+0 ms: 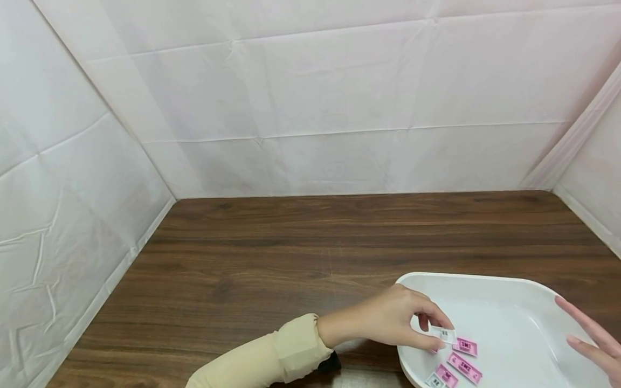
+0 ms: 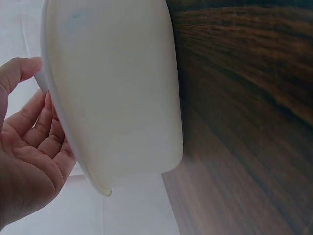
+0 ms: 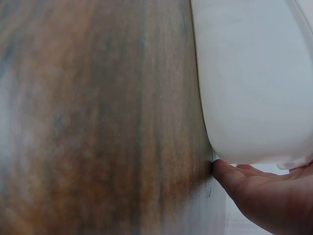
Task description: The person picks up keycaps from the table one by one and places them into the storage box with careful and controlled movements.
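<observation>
Over the left part of a white plastic tub (image 1: 504, 285), my left hand (image 1: 388, 318) pinches a small white printed card (image 1: 445, 335) between thumb and fingers. Its thin edge shows between the fingertips in the left wrist view, partly behind the tub's rim. Below the hand lie several small pink printed cards (image 1: 464, 367), with another white card (image 1: 435, 381) near the tub's front left. My right hand (image 1: 594, 339) is at the tub's right side with its fingers extended, partly out of the head view; in the right wrist view it is beside the tub's outer wall.
The tub stands on a dark wood-grain table (image 1: 271, 258), near its front right. White cloth walls (image 1: 310, 91) enclose the table at the back and sides. A small black object (image 1: 331, 362) shows under the left sleeve.
</observation>
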`<control>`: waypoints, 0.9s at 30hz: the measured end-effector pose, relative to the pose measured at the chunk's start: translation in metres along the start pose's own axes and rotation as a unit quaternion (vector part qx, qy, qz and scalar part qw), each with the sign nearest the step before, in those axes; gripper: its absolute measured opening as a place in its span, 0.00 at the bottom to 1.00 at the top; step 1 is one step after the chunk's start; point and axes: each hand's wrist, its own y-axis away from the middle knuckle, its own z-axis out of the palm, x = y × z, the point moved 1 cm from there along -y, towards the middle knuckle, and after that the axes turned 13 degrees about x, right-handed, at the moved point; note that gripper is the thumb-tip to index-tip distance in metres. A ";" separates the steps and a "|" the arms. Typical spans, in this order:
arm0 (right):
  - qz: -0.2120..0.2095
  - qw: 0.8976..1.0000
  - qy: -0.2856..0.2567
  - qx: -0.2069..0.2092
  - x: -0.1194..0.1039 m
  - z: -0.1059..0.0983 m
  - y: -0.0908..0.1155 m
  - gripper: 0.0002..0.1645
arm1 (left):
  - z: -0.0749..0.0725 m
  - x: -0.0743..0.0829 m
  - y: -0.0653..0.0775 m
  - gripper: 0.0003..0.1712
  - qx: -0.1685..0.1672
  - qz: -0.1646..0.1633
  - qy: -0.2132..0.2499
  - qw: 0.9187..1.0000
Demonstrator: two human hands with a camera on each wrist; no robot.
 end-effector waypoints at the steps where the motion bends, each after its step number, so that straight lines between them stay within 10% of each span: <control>1: -0.001 1.000 -0.012 -0.002 0.000 0.000 0.000 0.41 | 0.001 0.000 -0.001 0.12 -0.002 0.003 0.001 1.000; 27: -0.005 0.999 -0.032 -0.006 -0.002 0.002 0.000 0.41 | 0.034 0.007 -0.024 0.14 -0.099 -0.004 -0.182 0.978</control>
